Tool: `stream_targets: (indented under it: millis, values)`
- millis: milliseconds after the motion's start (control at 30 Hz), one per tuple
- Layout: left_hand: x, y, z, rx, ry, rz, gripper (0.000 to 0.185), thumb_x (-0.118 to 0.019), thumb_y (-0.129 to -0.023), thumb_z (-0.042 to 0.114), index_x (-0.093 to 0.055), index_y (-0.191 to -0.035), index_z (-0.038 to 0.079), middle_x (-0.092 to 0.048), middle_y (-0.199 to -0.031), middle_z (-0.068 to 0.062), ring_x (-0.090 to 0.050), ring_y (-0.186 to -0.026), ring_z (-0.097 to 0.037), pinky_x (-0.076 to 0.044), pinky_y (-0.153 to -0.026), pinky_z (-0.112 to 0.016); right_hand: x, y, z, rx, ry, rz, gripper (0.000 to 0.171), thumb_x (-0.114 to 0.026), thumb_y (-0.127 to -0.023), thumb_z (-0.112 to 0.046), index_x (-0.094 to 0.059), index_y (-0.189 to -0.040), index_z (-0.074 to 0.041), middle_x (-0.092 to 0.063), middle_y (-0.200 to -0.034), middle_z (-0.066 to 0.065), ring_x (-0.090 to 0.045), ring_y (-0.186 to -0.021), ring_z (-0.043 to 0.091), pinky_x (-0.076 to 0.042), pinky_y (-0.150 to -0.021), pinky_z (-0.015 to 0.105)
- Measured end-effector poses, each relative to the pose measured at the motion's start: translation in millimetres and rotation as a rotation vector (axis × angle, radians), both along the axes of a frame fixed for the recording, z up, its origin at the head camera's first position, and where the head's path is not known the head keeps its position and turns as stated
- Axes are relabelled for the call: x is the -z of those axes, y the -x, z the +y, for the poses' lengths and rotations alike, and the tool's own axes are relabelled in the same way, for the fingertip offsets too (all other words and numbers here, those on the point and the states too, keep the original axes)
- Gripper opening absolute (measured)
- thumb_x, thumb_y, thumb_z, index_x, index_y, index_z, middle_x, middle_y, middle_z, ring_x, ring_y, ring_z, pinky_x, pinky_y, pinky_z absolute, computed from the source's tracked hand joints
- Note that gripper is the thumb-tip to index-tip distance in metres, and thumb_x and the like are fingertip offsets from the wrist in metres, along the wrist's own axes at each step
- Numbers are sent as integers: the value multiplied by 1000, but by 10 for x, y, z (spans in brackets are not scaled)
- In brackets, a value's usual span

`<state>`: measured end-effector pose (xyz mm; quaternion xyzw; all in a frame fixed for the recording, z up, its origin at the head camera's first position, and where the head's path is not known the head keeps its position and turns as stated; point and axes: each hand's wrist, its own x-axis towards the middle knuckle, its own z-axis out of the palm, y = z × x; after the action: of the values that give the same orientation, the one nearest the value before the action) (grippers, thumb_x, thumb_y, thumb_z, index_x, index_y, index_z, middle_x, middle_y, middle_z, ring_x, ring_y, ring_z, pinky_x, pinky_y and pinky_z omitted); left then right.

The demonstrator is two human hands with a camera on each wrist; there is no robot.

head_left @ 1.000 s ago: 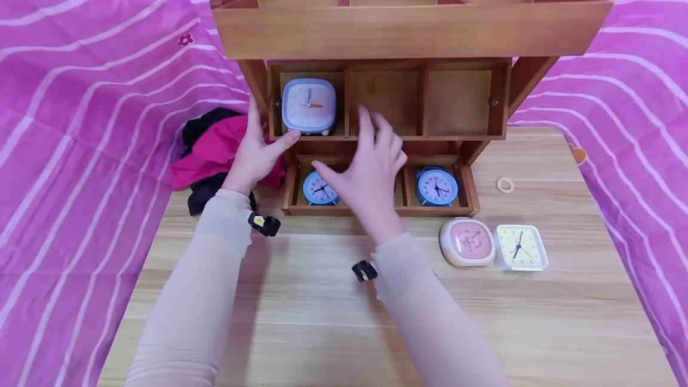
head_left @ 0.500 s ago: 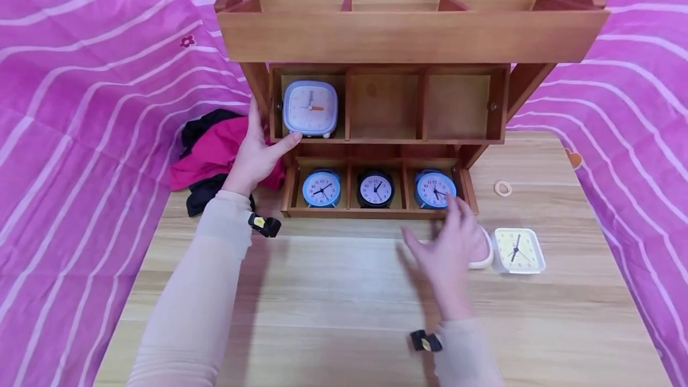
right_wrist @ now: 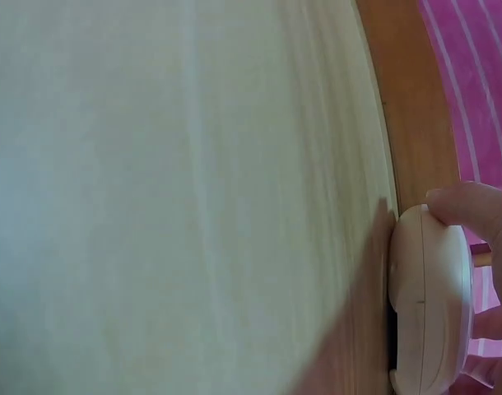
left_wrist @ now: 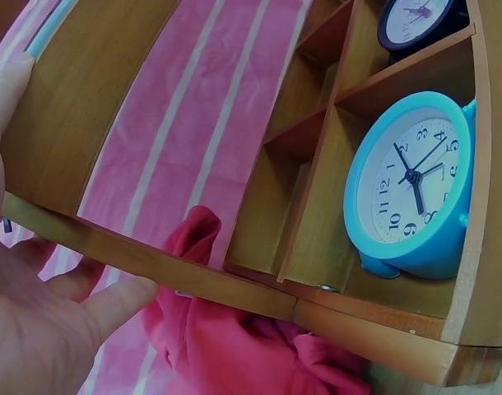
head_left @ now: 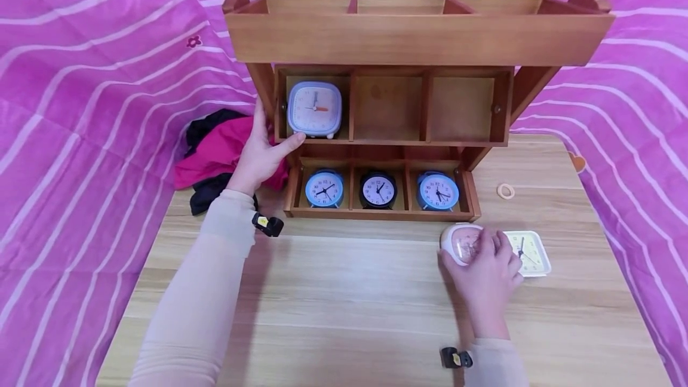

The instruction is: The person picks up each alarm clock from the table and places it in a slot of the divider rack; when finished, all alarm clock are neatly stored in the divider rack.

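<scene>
My left hand (head_left: 260,157) grips the left side of the wooden shelf rack (head_left: 421,40), its thumb at the lower front corner of the middle tier, beside a lavender alarm clock (head_left: 315,109) in the left compartment. In the left wrist view, fingers reach round the side board (left_wrist: 177,271). My right hand (head_left: 486,285) holds a white alarm clock with a pink face (head_left: 463,242) on the table; the right wrist view has the thumb on the edge of its white case (right_wrist: 432,304). A square white alarm clock (head_left: 532,255) lies just right, partly behind the fingers.
In the bottom tier stand a blue alarm clock (head_left: 324,189), a black one (head_left: 378,190) and another blue one (head_left: 438,191). A small wooden ring (head_left: 505,191) lies on the table (head_left: 344,303) at right. Pink and black cloth (head_left: 215,154) is heaped left of the rack.
My right hand has moved right and down from before the rack's middle to the pink-faced alarm clock and taken hold of it. My left hand has stayed on the rack.
</scene>
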<state>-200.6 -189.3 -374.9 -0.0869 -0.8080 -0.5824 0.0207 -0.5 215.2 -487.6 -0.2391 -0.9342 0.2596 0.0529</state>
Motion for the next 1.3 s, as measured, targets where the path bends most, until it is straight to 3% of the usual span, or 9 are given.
stream_targets:
  millis: [233, 333, 467, 567, 933, 1067, 1300]
  values:
    - [9, -2, 3, -1, 4, 3, 107, -80, -94, 31, -2, -166, 46, -23, -171, 5, -32, -154, -24, -30, -125, -46, 20, -101, -19, -19, -8, 30, 106, -90, -75, -50, -42, -158, -5, -37, -159, 26, -35, -133, 53, -29, -103, 70]
    - [-80, -59, 25, -4, 5, -16, 108, -79, -95, 27, 0, -167, 40, -22, -172, 1, -30, -155, -27, -29, -126, -47, 22, -113, -31, -21, -3, 25, 106, -90, -75, -49, -41, -158, -6, -38, -158, 27, -38, -130, 55, -29, -103, 70]
    - [-72, -59, 14, -10, 15, -25, 108, -79, -95, 30, 0, -167, 42, -21, -173, 1, -29, -156, -27, -28, -126, -48, 54, -113, -32, -10, 17, 26, 107, -92, -73, -48, -40, -158, -6, -39, -155, 29, -40, -125, 56, -32, -101, 66]
    - [11, -9, -18, -15, 27, -21, 107, -79, -93, 36, -1, -165, 49, -22, -172, 5, -29, -156, -24, -29, -125, -48, 90, -112, -24, 11, 43, 47, 107, -93, -72, -47, -41, -157, -7, -41, -151, 30, -37, -125, 53, -33, -98, 62]
    - [-6, 9, -8, -4, 17, -23, 108, -79, -94, 34, 0, -165, 48, -22, -172, 7, -29, -156, -19, -30, -126, -43, 75, -77, -72, 86, 104, 131, 107, -97, -67, -41, -44, -154, -6, -43, -142, 28, -33, -127, 44, -35, -90, 55]
    - [2, 12, -2, 1, 8, -16, 107, -79, -94, 33, -1, -165, 47, -23, -172, 5, -31, -155, -21, -31, -125, -44, -71, -44, -119, 123, 117, 252, 105, -98, -66, -37, -47, -153, -9, -43, -141, 26, -34, -127, 41, -37, -90, 54]
    - [7, -5, -6, 8, -7, -6, 108, -80, -93, 31, -1, -166, 46, -24, -171, 5, -32, -154, -22, -33, -124, -44, -598, 224, -383, 132, 243, 466, 101, -97, -68, -40, -46, -153, -22, -41, -144, 12, -31, -134, 23, -42, -99, 52]
